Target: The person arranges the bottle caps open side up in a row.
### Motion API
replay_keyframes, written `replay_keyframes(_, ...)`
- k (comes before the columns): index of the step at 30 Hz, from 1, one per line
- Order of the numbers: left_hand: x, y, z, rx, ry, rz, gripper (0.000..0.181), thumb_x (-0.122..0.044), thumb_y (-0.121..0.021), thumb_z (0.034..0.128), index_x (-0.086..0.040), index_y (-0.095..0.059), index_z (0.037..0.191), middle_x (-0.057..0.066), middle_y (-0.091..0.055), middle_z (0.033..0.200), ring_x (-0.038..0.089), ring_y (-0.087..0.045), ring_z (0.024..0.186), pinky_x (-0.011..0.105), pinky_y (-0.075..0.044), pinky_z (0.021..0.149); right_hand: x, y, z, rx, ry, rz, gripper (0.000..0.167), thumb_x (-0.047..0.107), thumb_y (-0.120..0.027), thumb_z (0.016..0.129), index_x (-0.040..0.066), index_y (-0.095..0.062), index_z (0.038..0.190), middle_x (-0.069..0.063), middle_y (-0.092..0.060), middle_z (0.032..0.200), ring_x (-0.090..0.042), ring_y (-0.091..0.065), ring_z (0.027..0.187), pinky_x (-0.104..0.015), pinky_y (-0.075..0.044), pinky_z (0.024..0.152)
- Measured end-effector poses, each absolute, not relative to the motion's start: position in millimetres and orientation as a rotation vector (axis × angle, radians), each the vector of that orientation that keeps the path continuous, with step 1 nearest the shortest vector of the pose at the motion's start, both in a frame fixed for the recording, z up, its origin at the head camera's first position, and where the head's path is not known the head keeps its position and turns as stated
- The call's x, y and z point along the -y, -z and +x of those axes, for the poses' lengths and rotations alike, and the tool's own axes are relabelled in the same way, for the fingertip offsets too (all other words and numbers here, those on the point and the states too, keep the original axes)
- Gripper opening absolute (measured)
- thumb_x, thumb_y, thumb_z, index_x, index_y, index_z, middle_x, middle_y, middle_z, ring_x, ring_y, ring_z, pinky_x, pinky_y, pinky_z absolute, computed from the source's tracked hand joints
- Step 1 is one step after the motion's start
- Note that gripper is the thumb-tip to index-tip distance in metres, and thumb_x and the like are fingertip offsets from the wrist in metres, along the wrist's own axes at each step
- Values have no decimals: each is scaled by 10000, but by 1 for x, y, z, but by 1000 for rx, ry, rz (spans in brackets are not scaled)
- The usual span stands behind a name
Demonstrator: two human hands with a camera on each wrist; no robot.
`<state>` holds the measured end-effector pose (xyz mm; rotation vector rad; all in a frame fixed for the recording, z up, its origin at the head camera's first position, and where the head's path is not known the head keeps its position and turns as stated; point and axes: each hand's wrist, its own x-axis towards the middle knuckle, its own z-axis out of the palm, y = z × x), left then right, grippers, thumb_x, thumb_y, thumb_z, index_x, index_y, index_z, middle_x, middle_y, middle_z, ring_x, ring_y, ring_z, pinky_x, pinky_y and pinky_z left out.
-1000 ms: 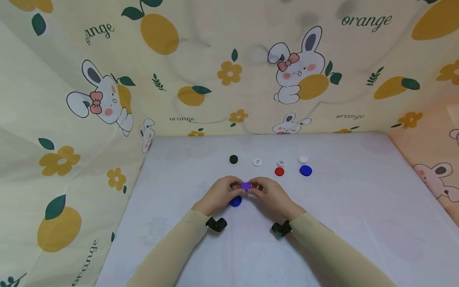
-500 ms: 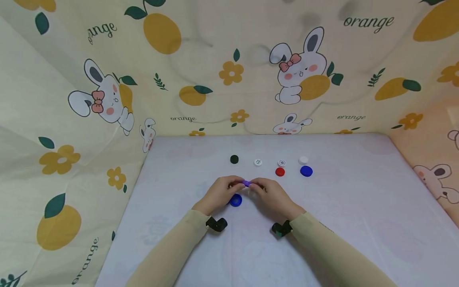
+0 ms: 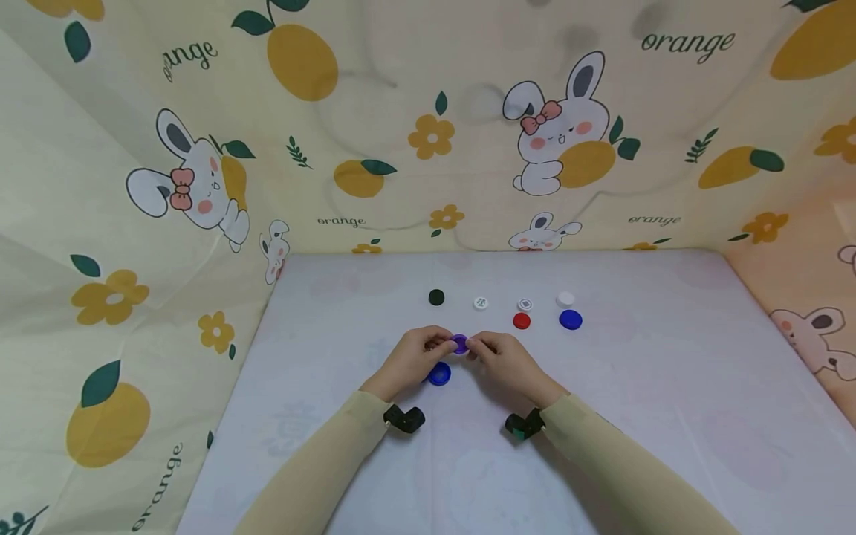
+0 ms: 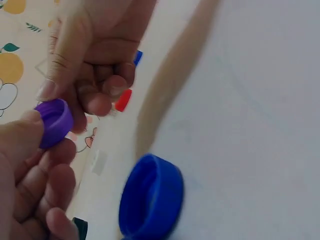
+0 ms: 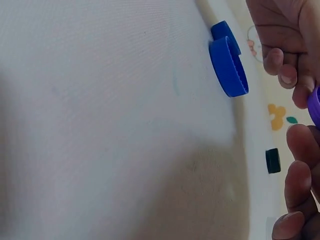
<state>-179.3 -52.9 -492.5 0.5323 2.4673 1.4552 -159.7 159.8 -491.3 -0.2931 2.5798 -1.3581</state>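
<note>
Left hand [image 3: 416,355] and right hand [image 3: 511,360] pinch a purple cap [image 3: 460,344] well inside the worktop [image 3: 669,386] edges. A black cap [image 3: 437,297] sits farther back.

Head view high, facing forward-down; wrist views close, sharing purple cap [image 4: 57,124].

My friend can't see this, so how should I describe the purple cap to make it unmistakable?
Over the pale table, look where the left hand and right hand meet. Pinched between them is a round, hollow purple cap. No other cap in view is purple, and the neighbouring blue cap lies on the table instead.
</note>
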Motion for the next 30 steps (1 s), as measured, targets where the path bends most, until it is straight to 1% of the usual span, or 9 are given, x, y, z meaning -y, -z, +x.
replay_keyframes(2,54,492,-180,-2439,-1472,503,251,-412,-630,932,-198,-688,1050,-68,-683,909,92,-609,820,307,-484,766,-160,491,-159,-2599,1354,-295,300,398,-496,1007,194,-715,1025,4,-678,918,-178,-560,812,-353,-470,735)
replay_keyframes(6,55,488,-182,-2396,-1509,469,271,-401,-636,933,-156,-683,1039,47,-696,917,124,-611,788,309,-495,724,-159,489,-158,-2656,1338,-343,250,395,-583,965,252,-660,1155,28,-654,913,-166,-556,786,-342,-467,690)
replay_keyframes(8,55,485,-182,-2392,-1514,462,262,-378,-635,939,-137,-682,1031,77,-701,915,126,-615,776,307,-497,710,-159,489,-157,-2673,1342,-367,308,363,-630,943,258,-618,1233,42,-642,917,-168,-557,772,-341,-472,666)
replay_keyframes(11,54,483,-182,-2398,-1514,452,241,-339,-636,946,-115,-682,1020,93,-705,912,124,-621,770,298,-495,708,-160,488,-156,-2687,1361,-373,381,340,-670,920,274,-581,1285,76,-640,936,-160,-572,776,-333,-491,662)
replay_keyframes(15,52,481,-179,-2392,-1529,437,232,-324,-640,945,-111,-675,1031,97,-707,931,182,-649,827,310,-497,741,-160,489,-155,-2672,1406,-359,389,356,-677,908,299,-587,1282,82,-647,966,-171,-580,813,-349,-502,699)
replay_keyframes(19,52,483,-179,-2363,-1547,460,239,-302,-638,949,-134,-635,1120,89,-714,936,253,-650,834,318,-477,742,-159,487,-154,-2670,1406,-346,356,339,-675,912,286,-615,1259,69,-652,955,-187,-573,808,-363,-495,689)
replay_keyframes(22,52,484,-178,-2348,-1548,474,265,-290,-638,951,-163,-610,1182,85,-716,926,265,-633,795,313,-459,717,-159,486,-154,-2679,1387,-332,347,308,-681,914,254,-628,1252,65,-655,942,-187,-567,796,-357,-488,682)
replay_keyframes(24,53,485,-178,-2347,-1550,478,275,-288,-642,948,-171,-612,1195,82,-716,922,266,-632,790,307,-460,710,-159,487,-154,-2681,1375,-323,348,298,-682,914,240,-629,1254,64,-654,940,-187,-564,797,-354,-487,686)
replay_keyframes(30,52,490,-178,-2370,-1533,520,282,-233,-660,938,-167,-625,1209,59,-716,946,232,-664,833,291,-492,724,-160,488,-154,-2689,1367,-313,337,277,-684,914,223,-634,1243,57,-650,930,-190,-561,800,-347,-487,697)
